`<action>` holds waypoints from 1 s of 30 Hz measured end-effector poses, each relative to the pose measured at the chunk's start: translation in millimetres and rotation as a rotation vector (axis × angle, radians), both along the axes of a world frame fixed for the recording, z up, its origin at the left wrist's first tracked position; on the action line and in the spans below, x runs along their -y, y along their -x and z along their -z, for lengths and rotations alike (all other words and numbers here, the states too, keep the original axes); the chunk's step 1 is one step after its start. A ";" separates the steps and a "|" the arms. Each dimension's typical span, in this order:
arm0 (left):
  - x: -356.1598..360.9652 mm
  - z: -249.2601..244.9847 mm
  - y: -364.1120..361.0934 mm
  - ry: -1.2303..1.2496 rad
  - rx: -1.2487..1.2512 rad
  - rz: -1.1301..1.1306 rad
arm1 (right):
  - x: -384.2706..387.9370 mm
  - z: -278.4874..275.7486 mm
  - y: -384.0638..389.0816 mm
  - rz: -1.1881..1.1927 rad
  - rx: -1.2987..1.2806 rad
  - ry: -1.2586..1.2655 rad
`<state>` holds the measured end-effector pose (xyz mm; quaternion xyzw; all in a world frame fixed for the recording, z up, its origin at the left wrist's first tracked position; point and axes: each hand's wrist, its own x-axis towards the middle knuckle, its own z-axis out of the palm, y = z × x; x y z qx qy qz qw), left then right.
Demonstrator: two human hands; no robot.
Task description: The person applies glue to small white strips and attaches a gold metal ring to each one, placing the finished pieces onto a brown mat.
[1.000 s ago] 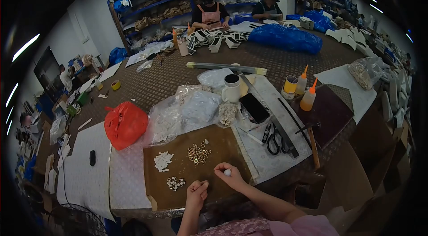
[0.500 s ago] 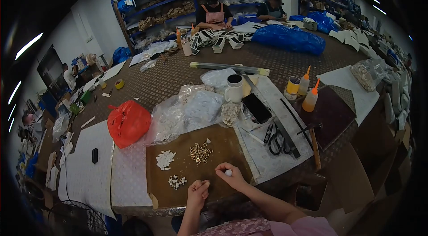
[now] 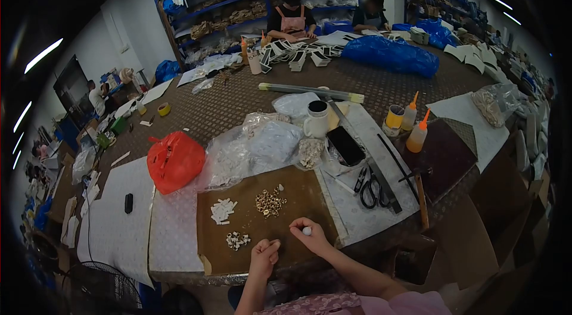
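Observation:
My left hand (image 3: 264, 255) is closed in a pinch over the front of a brown mat (image 3: 310, 196); what its fingers hold is too small to name. Just right of it, my right hand (image 3: 311, 237) curls around a small white round-ended piece (image 3: 307, 230). The two hands are apart. On the mat lie a heap of gold-coloured metal pieces (image 3: 270, 203), a pile of short white strips (image 3: 223, 211) and a cluster of silvery and white pieces (image 3: 237, 240). The silvery cluster is nearest my left hand.
Behind the mat are a red plastic bag (image 3: 175, 163), clear bags (image 3: 274, 145), a white mug (image 3: 316, 121) and a phone (image 3: 345, 146). Scissors (image 3: 374, 190), a metal ruler (image 3: 384, 187), a hammer (image 3: 422, 199) and glue bottles (image 3: 417, 136) lie or stand right. Two people sit across the table.
The whole view has shifted slightly down and to the right. Both hands keep nearly the same pose and place over the mat, and the piles look unchanged.

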<state>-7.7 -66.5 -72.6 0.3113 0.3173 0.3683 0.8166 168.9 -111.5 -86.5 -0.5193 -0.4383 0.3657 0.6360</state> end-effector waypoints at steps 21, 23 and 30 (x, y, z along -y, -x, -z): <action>-4.5 -12.3 -32.1 -0.513 -0.332 -0.187 | 0.5 -8.7 -1.2 -0.171 -0.008 -0.010; -5.5 -9.7 -32.6 -0.499 -0.326 -0.167 | -0.8 -4.6 -1.2 -0.168 -0.043 -0.014; -8.0 -12.9 -27.8 -0.559 -0.337 -0.059 | 0.1 -3.1 -2.0 -0.169 -0.019 0.063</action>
